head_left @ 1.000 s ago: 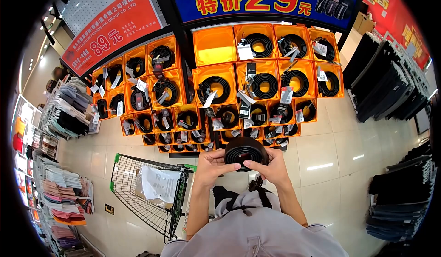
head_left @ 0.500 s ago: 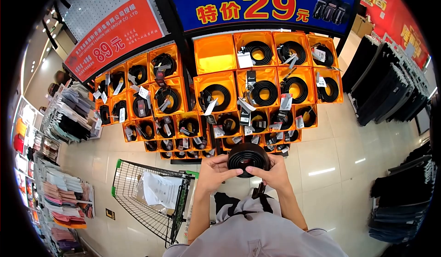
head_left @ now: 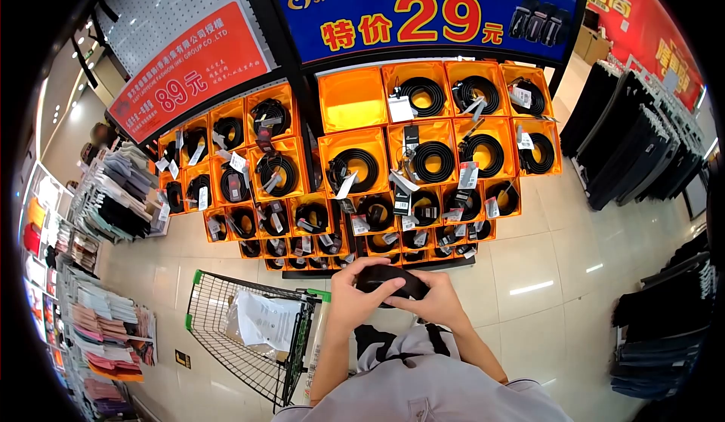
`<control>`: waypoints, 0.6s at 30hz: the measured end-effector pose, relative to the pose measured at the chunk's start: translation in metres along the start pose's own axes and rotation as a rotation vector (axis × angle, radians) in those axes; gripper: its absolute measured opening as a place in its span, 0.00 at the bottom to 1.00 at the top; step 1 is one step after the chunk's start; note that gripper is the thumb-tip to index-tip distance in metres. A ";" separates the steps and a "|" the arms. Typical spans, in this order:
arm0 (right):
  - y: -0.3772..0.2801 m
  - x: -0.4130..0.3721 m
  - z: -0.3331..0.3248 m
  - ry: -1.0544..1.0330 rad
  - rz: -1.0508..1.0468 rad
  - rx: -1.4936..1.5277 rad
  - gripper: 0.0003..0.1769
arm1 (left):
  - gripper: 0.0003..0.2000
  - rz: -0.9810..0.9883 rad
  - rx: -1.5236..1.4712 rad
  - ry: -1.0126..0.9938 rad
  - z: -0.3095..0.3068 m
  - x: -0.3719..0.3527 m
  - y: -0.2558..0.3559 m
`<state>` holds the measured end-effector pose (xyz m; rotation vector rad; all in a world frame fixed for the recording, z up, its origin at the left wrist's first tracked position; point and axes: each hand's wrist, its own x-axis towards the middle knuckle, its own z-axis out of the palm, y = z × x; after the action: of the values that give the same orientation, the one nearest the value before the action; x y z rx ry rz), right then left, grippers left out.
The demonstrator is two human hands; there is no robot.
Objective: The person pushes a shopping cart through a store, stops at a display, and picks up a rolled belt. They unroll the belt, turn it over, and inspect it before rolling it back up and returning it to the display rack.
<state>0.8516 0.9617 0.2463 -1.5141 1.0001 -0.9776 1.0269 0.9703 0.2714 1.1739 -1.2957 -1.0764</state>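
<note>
A coiled black belt point(head_left: 389, 277) is held in front of my body, turned so that its smooth outer side shows. My left hand point(head_left: 361, 294) wraps round its left side, fingers over the top and thumb across the front. From the right, my right hand point(head_left: 438, 298) grips the same coil, its thumb close to the other thumb. The belt's buckle is hidden. Beyond my hands stands a display of orange boxes with coiled belts point(head_left: 434, 161) in them, most with white tags. One orange box point(head_left: 351, 99) at the top holds no belt.
A shopping cart point(head_left: 226, 339) with a white plastic package point(head_left: 264, 320) stands at my left. Racks of dark trousers point(head_left: 630, 139) line the right, with more dark clothes point(head_left: 657, 331) nearer me. Clothing racks point(head_left: 106, 309) stand at left. Price signs point(head_left: 430, 14) top the display.
My hands have turned the coiled belt from its spiral face to its outer side and shifted it slightly lower. The hanging buckle has gone from sight. The view has tilted slightly.
</note>
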 end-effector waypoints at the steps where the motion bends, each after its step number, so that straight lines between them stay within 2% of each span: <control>1: 0.002 -0.001 0.003 0.001 0.000 0.001 0.27 | 0.12 0.060 0.142 0.085 0.004 -0.001 0.001; 2: 0.003 -0.001 0.006 0.018 -0.019 -0.061 0.26 | 0.12 0.060 0.144 0.085 0.007 0.000 -0.002; 4: 0.005 -0.001 0.011 0.039 -0.060 -0.147 0.26 | 0.10 0.217 0.313 0.293 0.011 0.004 -0.014; 8: -0.001 -0.004 0.013 -0.032 -0.026 -0.118 0.28 | 0.13 0.330 0.376 0.392 0.008 0.002 -0.026; 12: -0.011 -0.005 0.009 -0.126 0.042 -0.156 0.28 | 0.12 0.376 0.407 0.378 -0.001 0.000 -0.025; 15: -0.014 -0.006 0.008 -0.117 -0.033 -0.165 0.28 | 0.12 0.432 0.452 0.362 -0.007 0.000 -0.023; 18: -0.024 -0.008 0.004 -0.071 0.061 -0.005 0.28 | 0.11 0.486 0.507 0.364 -0.013 0.002 -0.025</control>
<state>0.8555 0.9732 0.2686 -1.5033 0.9933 -0.8730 1.0418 0.9653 0.2472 1.2519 -1.4933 -0.1682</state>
